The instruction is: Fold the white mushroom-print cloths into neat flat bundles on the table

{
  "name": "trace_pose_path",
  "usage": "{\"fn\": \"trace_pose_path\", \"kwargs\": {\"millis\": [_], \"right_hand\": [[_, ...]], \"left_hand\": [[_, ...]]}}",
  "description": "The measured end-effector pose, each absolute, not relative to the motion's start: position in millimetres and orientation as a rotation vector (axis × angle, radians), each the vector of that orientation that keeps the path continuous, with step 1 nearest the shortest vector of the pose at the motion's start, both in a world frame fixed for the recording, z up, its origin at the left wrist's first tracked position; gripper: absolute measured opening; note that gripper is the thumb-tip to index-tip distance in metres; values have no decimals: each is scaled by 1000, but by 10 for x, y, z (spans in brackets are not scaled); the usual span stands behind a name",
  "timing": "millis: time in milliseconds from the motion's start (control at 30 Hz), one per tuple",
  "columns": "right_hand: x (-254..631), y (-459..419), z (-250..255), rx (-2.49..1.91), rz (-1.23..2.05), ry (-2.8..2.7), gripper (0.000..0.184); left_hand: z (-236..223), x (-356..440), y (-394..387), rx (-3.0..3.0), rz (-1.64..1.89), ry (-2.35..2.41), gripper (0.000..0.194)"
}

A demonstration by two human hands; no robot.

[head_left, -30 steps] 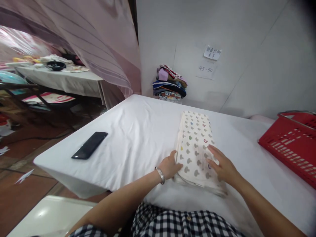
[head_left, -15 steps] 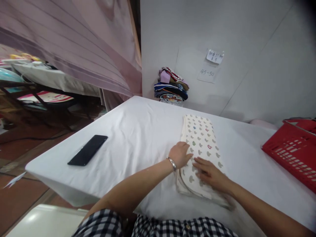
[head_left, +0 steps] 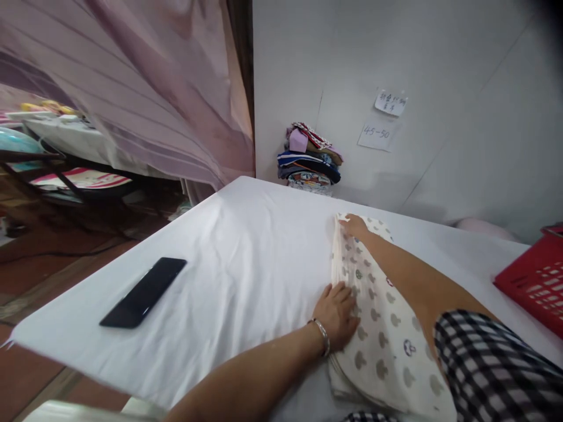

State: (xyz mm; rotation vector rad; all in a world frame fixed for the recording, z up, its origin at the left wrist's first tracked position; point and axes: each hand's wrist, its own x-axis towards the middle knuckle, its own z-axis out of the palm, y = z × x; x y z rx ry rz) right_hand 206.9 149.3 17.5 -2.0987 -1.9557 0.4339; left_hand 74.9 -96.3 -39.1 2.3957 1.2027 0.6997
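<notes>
Cream cloth [head_left: 373, 313] here, folded long on the white-covered counter [head_left: 246, 264] — long axis running from me toward the wall [head_left: 308, 58]. Left grip [head_left: 336, 316] lies open, flat on its left edge; right grip [head_left: 354, 227] is at the far left corner — can't tell if it's pinching.

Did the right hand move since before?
Yes. The right hand moved away from the person, toward the far edge of the table. It's now at the far end of the cloth.

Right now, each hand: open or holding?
Left hand: open, resting on the folded cloth's left side.
Right hand: at the folded cloth's far end; whether it grips cannot be told.
</notes>
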Motion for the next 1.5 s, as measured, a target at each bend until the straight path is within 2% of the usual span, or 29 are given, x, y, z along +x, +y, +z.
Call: {"fn": "trace_pose_path", "kwargs": {"millis": [167,400,800,933,1033,1233,1367,1500], "right_hand": [[1852,1936,29,-2238,232,-2001,50],[2007,2152,-6,-2261,169,-2072,32],[1947,2276,-148,-2204,227,-2070,36],[2082,2211,-82,-2106,321,-2089,47],[2270,1931,-44,-2021,336,-2089,50],[2576,794,-140,-1685,324,-2343,36],[2732,-75,-208,-1460,338,-2465,40],[2823,-806,-239,-1436,408,-2539,47]], "left_hand": [[-381,740,-967,2385,686,1189,40],[-334,739,-962,2349,689,1202,34],[-346,749,-941,2266,698,1176,37],[-351,731,-921,2256,697,1162,39],[-366,726,-911,2244,698,1164,40],[-373,722,-888,2250,708,1156,38],[-386,699,-851,2244,763,1120,32],[-438,661,-800,2202,870,1087,27]]}}
